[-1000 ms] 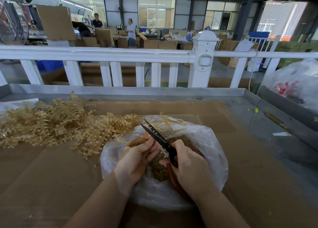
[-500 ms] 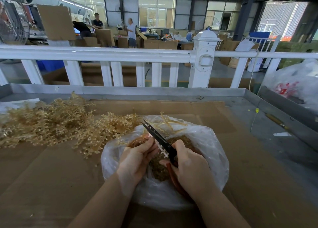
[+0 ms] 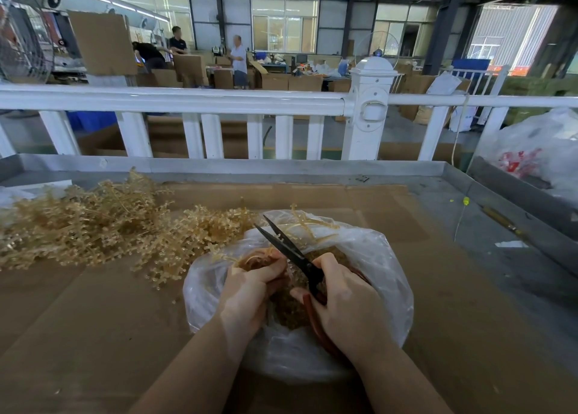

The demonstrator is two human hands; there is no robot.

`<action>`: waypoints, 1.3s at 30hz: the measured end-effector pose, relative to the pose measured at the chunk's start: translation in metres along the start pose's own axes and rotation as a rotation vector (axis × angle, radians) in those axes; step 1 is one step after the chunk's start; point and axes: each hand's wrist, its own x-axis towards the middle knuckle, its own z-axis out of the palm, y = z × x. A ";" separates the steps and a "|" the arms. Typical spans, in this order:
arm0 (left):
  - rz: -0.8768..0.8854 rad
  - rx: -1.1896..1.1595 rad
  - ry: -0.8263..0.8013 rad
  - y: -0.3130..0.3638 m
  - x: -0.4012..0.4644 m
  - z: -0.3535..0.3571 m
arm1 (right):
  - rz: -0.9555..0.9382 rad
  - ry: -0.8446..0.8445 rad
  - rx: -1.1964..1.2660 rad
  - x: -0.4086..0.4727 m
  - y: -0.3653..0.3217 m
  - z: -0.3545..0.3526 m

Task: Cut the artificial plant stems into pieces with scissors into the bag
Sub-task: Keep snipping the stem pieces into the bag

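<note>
Blades of scissors (image 3: 289, 251) have opened wider vs 1 s ago, so prob. another snip coming. R hand (image 3: 345, 304) grips red handles; L hand (image 3: 250, 291) pinches stem over bag (image 3: 381, 266). Stem itself mostly hidden behind L fingers. Uncut stems (image 3: 93, 222) lie left of bag.

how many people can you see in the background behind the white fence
3, all far left of centre among the cardboard boxes: one bent over, one standing beside in a dark shirt, one in a light shirt. Boxes may hide others.
</note>
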 end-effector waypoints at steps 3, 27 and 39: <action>-0.005 0.000 0.005 0.000 0.001 0.001 | -0.001 -0.007 -0.001 0.001 0.001 0.001; -0.028 -0.055 -0.031 -0.001 0.010 -0.002 | -0.007 -0.036 -0.024 0.003 0.003 0.004; 0.041 -0.272 -0.047 -0.007 0.018 -0.011 | 0.064 0.058 -0.001 -0.001 0.001 0.001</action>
